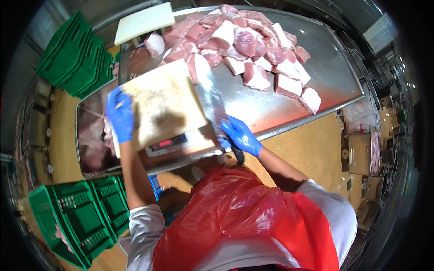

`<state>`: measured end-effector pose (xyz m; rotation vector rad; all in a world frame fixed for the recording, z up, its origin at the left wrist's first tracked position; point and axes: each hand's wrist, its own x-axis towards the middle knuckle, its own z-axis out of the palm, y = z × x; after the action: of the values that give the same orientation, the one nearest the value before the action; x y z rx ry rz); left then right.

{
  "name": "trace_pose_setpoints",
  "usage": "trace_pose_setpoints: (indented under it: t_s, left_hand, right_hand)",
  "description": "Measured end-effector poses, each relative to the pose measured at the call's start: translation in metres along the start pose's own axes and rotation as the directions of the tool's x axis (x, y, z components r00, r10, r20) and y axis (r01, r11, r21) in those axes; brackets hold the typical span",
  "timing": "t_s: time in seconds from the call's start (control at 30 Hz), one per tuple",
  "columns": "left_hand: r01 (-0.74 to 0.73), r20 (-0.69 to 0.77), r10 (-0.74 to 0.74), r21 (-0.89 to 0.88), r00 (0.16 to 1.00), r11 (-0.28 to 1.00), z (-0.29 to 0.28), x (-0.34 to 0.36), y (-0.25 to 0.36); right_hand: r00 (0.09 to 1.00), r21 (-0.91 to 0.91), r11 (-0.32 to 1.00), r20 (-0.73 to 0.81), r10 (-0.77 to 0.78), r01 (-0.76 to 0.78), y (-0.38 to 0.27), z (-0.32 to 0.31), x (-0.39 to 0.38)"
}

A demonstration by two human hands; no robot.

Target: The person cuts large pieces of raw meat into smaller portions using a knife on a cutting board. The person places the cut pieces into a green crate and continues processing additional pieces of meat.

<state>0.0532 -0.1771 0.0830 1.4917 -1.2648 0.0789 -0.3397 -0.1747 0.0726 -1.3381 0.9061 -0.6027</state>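
My left hand (pixel 120 116), in a blue glove, grips the left edge of a worn, cream-coloured cutting board (pixel 165 97). Under the board's near edge shows a scale (pixel 166 144) with a red lit display. My right hand (pixel 243 136), also gloved in blue, is closed round a large knife (pixel 211 97). Its long, broad, shiny blade points away from me along the board's right side, and part of the dark handle sticks out below the hand. Beyond the board, a big heap of raw meat chunks (pixel 244 43) with white fat lies on the steel table (pixel 312 49).
A second, white board (pixel 144 22) lies at the far left. Left of my board, a metal tray (pixel 81 135) holds more meat. Green crates are stacked (pixel 74 56) at the upper left; other green crates (pixel 81 217) stand lower left. A box (pixel 364 153) is at the right.
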Motion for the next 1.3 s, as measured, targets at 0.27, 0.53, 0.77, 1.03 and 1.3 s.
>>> trace_pose_setpoints:
  t_s: [0.27, 0.53, 0.77, 1.03, 1.3]
  left_hand:
    - [-0.184, 0.63, 0.124, 0.031, 0.767, 0.982, 0.348, 0.059, 0.049]
    - [-0.29, 0.704, -0.142, 0.456, 0.696, 0.841, 0.523, 0.095, 0.175]
    - [0.198, 0.288, -0.274, 0.268, 0.918, 0.943, 0.582, 0.054, 0.148]
    - [0.616, 0.545, -0.288, -0.685, 0.788, 0.39, 0.359, 0.042, 0.112]
    - [0.194, 0.4, -0.558, 0.659, 0.727, 0.726, 0.049, 0.036, 0.148]
  right_hand:
    - [0.783, 0.231, 0.972, -0.613, 0.107, 0.048, 0.093, -0.165, -0.085]
    - [0.613, 0.309, 0.95, -0.741, 0.273, -0.05, 0.144, -0.255, -0.144]
    - [0.693, 0.287, 0.957, -0.697, 0.181, 0.038, 0.132, -0.297, -0.096]
    - [0.836, 0.247, 0.968, -0.523, 0.165, -0.037, 0.104, -0.303, -0.041]
    - [0.993, -0.106, 0.994, -0.11, -0.033, 0.021, 0.096, -0.309, 0.078]
